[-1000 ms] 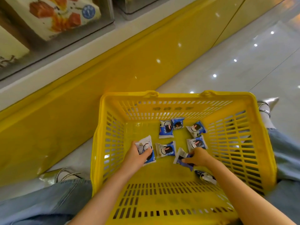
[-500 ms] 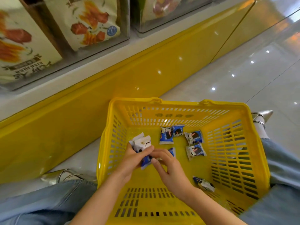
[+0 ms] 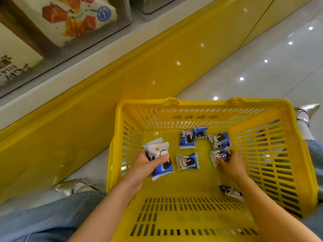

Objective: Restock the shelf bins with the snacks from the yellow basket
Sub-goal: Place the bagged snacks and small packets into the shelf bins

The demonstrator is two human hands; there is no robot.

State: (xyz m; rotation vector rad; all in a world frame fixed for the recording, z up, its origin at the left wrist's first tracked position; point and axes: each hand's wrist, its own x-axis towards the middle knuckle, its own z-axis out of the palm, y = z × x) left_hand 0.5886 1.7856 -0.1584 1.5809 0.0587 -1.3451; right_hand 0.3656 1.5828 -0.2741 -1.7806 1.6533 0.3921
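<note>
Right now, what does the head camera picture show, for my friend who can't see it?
Two hands reach into a yellow basket: the left hand grips a small bunch of blue-and-white snack packets, and the right hand pinches another packet on the basket floor. Five more packets lie loose inside.

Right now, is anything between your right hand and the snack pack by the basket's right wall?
Nothing visible: the right hand pinches that snack pack on the yellow basket floor. The left hand holds other packs, well aside.
</note>
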